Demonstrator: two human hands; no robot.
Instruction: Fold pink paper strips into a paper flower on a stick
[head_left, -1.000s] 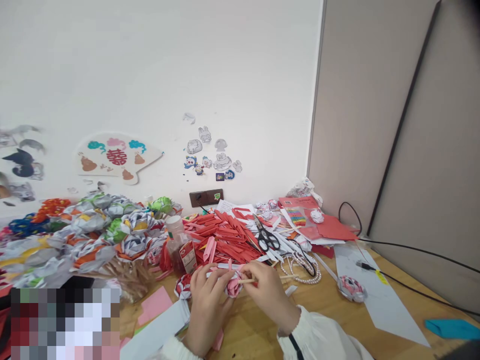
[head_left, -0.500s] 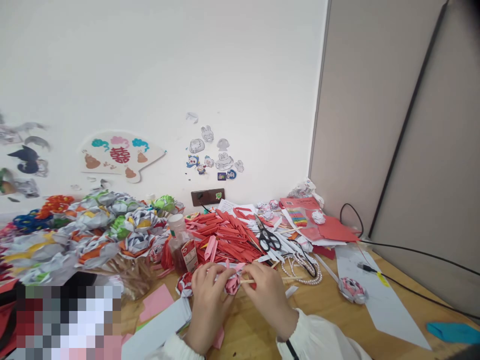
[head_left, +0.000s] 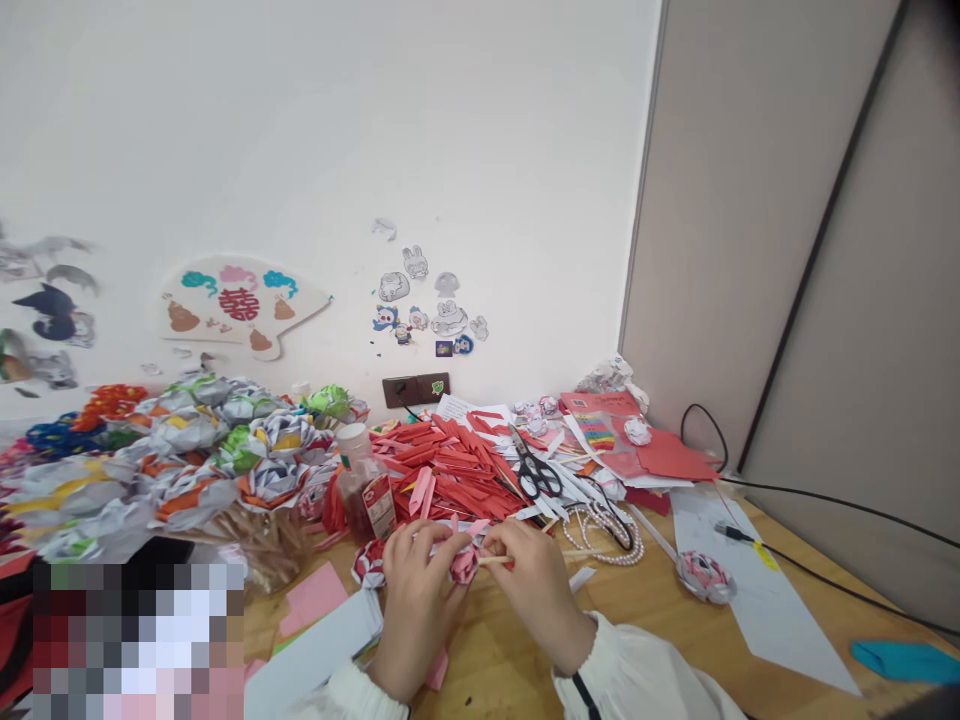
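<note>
Low over the table's near middle, my left hand (head_left: 421, 590) is closed around a pink folded-paper flower (head_left: 465, 563). Its far petals stick up past my fingers, while its underside is hidden. My right hand (head_left: 529, 580) pinches a thin pale wooden stick (head_left: 491, 561) just right of the flower; whether the stick's end is inside the flower I cannot tell. Beside my left fingers lies a red and white paper flower (head_left: 369, 563). Behind both hands spreads a heap of folded red paper strips (head_left: 450, 465), with black-handled scissors (head_left: 537, 474) on its right side.
Many paper flowers on sticks (head_left: 217, 450) crowd the left. A bottle (head_left: 356, 480) stands behind my left hand. White bead strings (head_left: 634, 545), a pink-white flower (head_left: 705, 577) and a black cable (head_left: 817, 575) lie right. White paper sheets (head_left: 315, 660) are near left.
Both hands keep nearly the same place and hold. My right fingers have shifted slightly at the stick beside the flower. The whole view has moved a little.
</note>
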